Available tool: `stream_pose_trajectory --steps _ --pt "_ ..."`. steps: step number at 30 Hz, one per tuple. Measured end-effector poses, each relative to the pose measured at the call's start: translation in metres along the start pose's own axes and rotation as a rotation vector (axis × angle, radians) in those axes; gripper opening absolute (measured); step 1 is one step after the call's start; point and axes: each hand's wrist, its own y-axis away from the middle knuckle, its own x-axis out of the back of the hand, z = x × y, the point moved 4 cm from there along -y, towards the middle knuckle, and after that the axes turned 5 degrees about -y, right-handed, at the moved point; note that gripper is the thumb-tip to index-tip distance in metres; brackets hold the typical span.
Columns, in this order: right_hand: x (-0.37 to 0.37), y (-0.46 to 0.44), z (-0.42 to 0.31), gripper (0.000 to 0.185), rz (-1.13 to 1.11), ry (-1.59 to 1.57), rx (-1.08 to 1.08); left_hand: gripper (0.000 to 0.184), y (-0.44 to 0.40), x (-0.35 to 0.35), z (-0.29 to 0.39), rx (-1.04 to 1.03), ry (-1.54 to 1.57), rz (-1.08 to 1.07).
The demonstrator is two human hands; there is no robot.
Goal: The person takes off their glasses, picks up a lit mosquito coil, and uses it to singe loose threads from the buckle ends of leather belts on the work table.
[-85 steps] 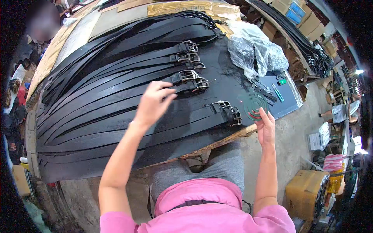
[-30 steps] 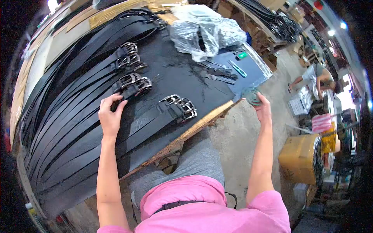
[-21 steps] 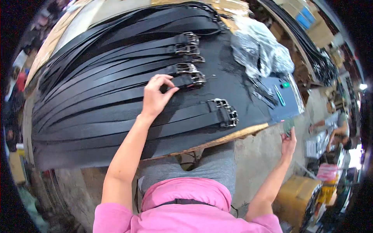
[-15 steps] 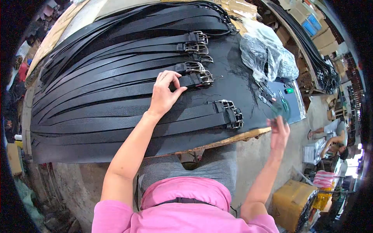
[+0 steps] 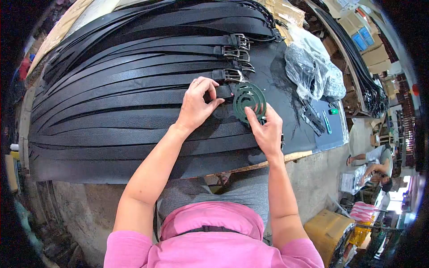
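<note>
My right hand (image 5: 267, 129) pinches a green mosquito coil (image 5: 250, 94) by its lower edge and holds it flat over the buckle end of a black belt (image 5: 165, 99). A small reddish spot shows at the coil's left side, close to the belt's loop. Thumb and finger of my left hand (image 5: 199, 103) are closed at that belt's edge, just left of the coil. The coil hides most of this belt's buckle. Other black belts (image 5: 147, 84) lie side by side on both sides, with silver buckles (image 5: 233, 75) toward the right.
Right of the belts are a clear plastic bag (image 5: 308, 67), dark scraps (image 5: 312, 118), a teal cutter-like tool (image 5: 327, 122) and a green item (image 5: 333, 111). The table edge (image 5: 298, 155) runs before me. A cardboard box (image 5: 326, 232) and a seated person (image 5: 377, 163) are to the right.
My right hand has brought the mosquito coil leftward from the table's right side to the belt's buckle end. My left hand stays pinched at the belt, slightly shifted in view.
</note>
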Motion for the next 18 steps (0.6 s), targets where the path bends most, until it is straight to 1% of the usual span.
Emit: stream_pose_trajectory --steps 14,18 --pt "-0.005 0.000 0.012 0.012 -0.036 0.084 0.049 0.035 -0.001 0.000 0.003 -0.015 -0.019 -0.004" --pt "0.000 -0.001 0.005 0.011 0.028 0.048 0.040 0.032 -0.001 0.000 0.002 -0.028 -0.014 -0.001"
